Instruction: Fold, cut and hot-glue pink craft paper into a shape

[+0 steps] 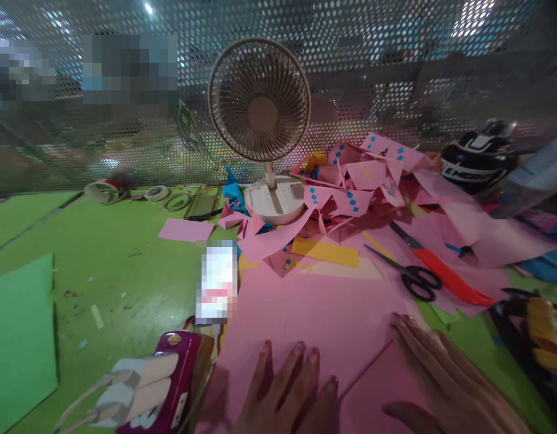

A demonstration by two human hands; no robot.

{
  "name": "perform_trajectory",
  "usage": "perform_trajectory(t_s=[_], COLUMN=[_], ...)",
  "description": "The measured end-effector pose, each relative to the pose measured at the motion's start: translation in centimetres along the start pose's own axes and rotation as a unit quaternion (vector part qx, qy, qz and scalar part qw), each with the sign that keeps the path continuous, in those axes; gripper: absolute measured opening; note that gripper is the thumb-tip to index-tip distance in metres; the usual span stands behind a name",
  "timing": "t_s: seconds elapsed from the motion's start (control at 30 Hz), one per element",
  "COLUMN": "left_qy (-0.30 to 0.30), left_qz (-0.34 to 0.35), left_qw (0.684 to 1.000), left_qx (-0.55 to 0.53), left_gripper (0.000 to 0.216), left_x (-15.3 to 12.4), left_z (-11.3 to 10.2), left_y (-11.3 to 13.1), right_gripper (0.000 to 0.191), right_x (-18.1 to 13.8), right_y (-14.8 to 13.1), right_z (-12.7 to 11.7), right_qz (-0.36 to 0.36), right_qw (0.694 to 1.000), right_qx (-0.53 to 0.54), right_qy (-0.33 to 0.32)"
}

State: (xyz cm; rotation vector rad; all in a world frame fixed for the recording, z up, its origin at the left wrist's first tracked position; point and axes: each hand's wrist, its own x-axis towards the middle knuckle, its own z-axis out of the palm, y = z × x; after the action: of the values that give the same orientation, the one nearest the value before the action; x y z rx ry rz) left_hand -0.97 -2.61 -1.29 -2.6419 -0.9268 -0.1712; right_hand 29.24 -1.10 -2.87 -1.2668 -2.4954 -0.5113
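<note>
A large pink paper sheet [314, 307] lies in front of me on the green table. My left hand [285, 395] rests on it with fingers spread and nothing held. On the sheet's right part, my right hand [434, 380] lies flat, fingers stretched out, beside a dark diagonal edge or line in the paper. Black-handled scissors [414, 278] lie beyond my right hand, next to a red-handled knife [454, 274]. A yellow paper strip [326, 251] sits at the sheet's far edge.
A small fan [263, 114] stands at the back before a perforated metal screen [351, 42]. Pink paper scraps [351, 181] pile up right of it. A bright phone [216, 282] and a purple power strip [183, 361] with white plugs lie left. Tape rolls [156, 193] sit behind.
</note>
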Motion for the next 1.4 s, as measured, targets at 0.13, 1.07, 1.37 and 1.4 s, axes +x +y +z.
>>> perform_trajectory(t_s=[0.13, 1.07, 1.37, 1.4], left_qy=[-0.017, -0.030, -0.097, -0.100], left_qz=[0.010, -0.016, 0.043, 0.046], left_qw=[1.000, 0.998, 0.985, 0.984], left_qx=[0.011, -0.044, -0.135, -0.143], left_gripper=[0.044, 0.068, 0.090, 0.088], left_x=[-0.2, -0.6, -0.4, -0.6], left_z=[-0.1, 0.3, -2.9, -2.8], left_y=[0.0, 1.4, -0.5, -0.6], right_gripper=[0.091, 0.078, 0.081, 0.081], right_x=[0.0, 0.3, 0.9, 0.8], right_y=[0.1, -0.5, 0.1, 0.1], right_z=[0.1, -0.3, -1.6, -1.6], right_qz=[0.005, 0.029, 0.044, 0.044], right_qw=[1.000, 0.997, 0.988, 0.987], right_qx=[0.007, -0.002, 0.037, 0.044], right_qy=[0.002, -0.066, -0.142, -0.147])
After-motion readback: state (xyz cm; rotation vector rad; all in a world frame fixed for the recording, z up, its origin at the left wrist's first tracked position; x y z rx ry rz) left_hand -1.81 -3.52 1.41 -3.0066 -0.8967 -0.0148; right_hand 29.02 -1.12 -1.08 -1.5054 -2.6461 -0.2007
